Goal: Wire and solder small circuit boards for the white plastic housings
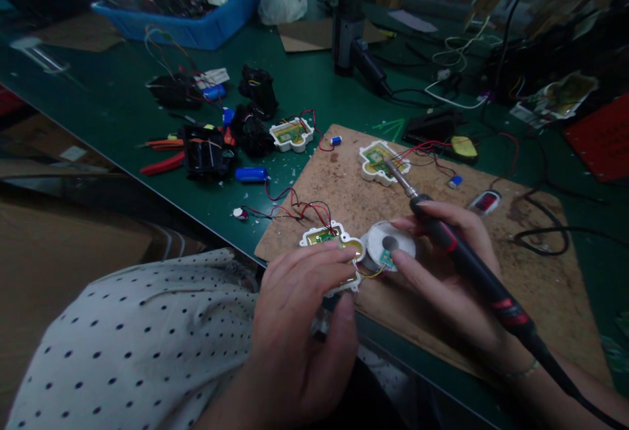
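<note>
My left hand (309, 305) is closed over the edge of a white plastic housing (354, 244), which has a green circuit board inside and red and black wires running from it. A soldering iron (455, 246) lies across my right hand (462, 273), held there with its tip pointing up and left. The thumb and a finger of that hand also touch a white round piece like a spool (400, 241), with a tiny green board (386, 259) at my thumb tip. Yellow wires lead from this board towards the housing. A second white housing (377, 160) sits near the iron's tip.
A brown board (491, 233) covers part of the green table. Left of it lie a blue cylindrical cell (251, 174), red-handled pliers (164, 164) and black parts (204, 149). Behind stand a heat gun (351, 30) and a full blue bin (191, 27). Cables trail at right.
</note>
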`<move>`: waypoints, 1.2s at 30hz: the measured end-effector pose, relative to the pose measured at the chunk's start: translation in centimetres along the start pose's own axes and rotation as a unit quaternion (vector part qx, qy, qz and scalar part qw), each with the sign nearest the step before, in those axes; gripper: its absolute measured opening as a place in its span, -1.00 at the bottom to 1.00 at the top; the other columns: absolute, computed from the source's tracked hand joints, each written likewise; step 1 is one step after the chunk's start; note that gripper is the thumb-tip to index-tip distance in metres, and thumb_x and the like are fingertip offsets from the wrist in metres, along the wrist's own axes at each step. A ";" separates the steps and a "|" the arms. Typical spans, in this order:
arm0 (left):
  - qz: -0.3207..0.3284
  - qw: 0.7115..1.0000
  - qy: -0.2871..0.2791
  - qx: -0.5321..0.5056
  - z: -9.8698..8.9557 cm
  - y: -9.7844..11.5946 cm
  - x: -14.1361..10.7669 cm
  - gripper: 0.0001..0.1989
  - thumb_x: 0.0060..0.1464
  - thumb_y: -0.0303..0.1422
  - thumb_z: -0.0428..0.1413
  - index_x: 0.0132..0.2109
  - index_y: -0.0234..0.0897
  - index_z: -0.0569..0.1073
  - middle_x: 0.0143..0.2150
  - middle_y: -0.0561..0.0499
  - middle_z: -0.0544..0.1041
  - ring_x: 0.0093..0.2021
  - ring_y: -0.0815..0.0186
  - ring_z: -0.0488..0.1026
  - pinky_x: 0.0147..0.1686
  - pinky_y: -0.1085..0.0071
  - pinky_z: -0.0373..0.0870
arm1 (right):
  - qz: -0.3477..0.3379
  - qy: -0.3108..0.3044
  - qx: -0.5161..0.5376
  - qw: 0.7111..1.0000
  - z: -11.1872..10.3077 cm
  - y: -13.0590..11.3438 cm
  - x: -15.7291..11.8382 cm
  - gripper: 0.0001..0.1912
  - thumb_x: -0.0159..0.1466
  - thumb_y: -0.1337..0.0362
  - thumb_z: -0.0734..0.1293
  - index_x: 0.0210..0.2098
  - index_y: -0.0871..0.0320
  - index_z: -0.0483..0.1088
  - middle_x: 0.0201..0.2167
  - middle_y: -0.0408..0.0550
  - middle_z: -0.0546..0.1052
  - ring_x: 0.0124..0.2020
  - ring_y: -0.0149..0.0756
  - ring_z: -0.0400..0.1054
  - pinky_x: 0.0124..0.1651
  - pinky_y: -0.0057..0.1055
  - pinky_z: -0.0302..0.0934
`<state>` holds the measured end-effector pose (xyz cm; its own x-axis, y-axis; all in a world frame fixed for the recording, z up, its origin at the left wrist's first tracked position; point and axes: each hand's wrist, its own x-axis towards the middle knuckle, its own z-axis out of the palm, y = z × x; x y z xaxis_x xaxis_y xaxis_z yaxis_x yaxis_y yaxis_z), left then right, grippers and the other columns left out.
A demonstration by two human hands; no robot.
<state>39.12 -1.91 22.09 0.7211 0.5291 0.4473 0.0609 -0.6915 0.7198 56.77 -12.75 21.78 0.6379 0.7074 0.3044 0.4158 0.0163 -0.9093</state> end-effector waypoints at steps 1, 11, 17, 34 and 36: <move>-0.001 1.000 -0.012 0.003 -0.1 -0.1 -0.2 -0.62 0.05 -0.57 0.12 0.03 -0.23 0.45 0.09 -0.03 0.54 0.15 0.19 0.42 0.17 0.14 0.33 | -0.001 0.000 0.001 1.000 0.0 0.0 0.0 -0.43 0.14 0.40 0.49 0.10 -0.02 0.32 -0.09 -0.08 0.59 -0.04 -0.24 0.54 0.06 -0.26 0.47; 0.036 0.994 0.040 0.096 0.7 -1.4 -0.9 -0.67 0.03 -0.57 0.27 -0.06 -0.19 0.51 -0.05 0.00 0.59 -0.06 0.26 0.51 -0.03 0.26 0.42 | 0.010 0.003 0.003 1.000 0.0 0.3 -0.1 -0.41 0.13 0.38 0.50 0.11 -0.01 0.33 -0.10 -0.07 0.58 -0.03 -0.19 0.53 0.08 -0.17 0.45; 0.038 0.997 0.044 0.053 0.6 -1.2 -0.6 -0.68 0.12 -0.55 0.24 -0.01 -0.14 0.52 -0.11 0.07 0.66 -0.14 0.32 0.58 -0.13 0.33 0.49 | 0.005 0.005 0.006 1.000 0.1 0.3 -0.1 -0.42 0.13 0.40 0.49 0.11 -0.01 0.33 -0.10 -0.08 0.58 -0.03 -0.23 0.53 0.05 -0.26 0.47; -0.069 0.992 0.104 0.007 3.1 0.0 1.3 -0.88 0.07 -0.48 0.26 -0.25 -0.15 0.58 -0.14 0.01 0.53 -0.11 0.29 0.49 -0.08 0.28 0.45 | 0.011 0.002 0.013 1.000 0.1 0.2 -0.1 -0.43 0.13 0.41 0.49 0.10 -0.02 0.33 -0.11 -0.08 0.59 -0.07 -0.26 0.54 0.03 -0.29 0.46; -0.063 0.992 0.104 0.015 3.2 0.1 1.4 -0.88 0.05 -0.49 0.27 -0.27 -0.17 0.58 -0.08 0.00 0.53 -0.05 0.27 0.49 -0.02 0.25 0.43 | 0.013 0.003 0.018 1.000 0.1 0.2 -0.1 -0.43 0.14 0.41 0.48 0.10 -0.02 0.33 -0.10 -0.09 0.58 -0.05 -0.25 0.53 0.04 -0.28 0.46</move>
<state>42.34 -2.81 21.07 0.5485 0.7006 0.4564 0.1650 -0.6258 0.7623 56.72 -12.76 21.52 0.6517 0.7043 0.2817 0.3756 0.0230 -0.9265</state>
